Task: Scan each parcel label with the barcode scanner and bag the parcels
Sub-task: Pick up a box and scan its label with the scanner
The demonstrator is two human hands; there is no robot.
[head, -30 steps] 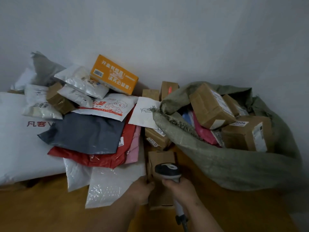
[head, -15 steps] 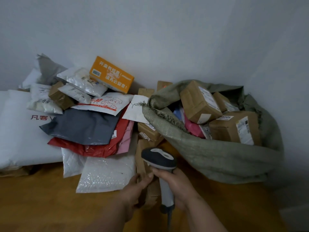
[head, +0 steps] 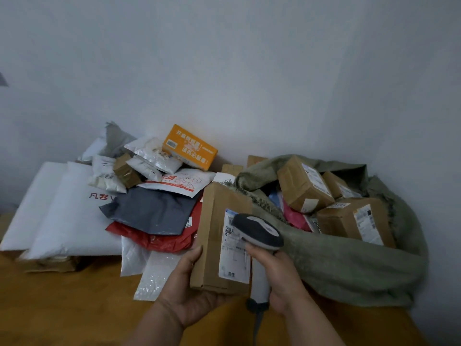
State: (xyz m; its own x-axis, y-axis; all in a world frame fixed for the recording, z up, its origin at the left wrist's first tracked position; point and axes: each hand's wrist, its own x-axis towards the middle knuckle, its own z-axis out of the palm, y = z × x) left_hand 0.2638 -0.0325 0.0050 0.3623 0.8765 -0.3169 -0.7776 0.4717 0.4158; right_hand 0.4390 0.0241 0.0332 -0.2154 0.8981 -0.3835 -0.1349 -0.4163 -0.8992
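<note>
Two hands meet at lower centre: left hand cradles the upright brown cardboard parcel, long axis vertical; right hand wraps the grey barcode scanner, head overlapping the white label.

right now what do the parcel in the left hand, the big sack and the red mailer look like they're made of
The parcel in the left hand looks like matte brown corrugated cardboard, taped, with a glossy white paper label. The sack appears to be coarse woven olive fabric, probably polypropylene: its rim is frayed. The red mailer seems thin plastic film, going by its sheen and soft wrinkles.
</note>
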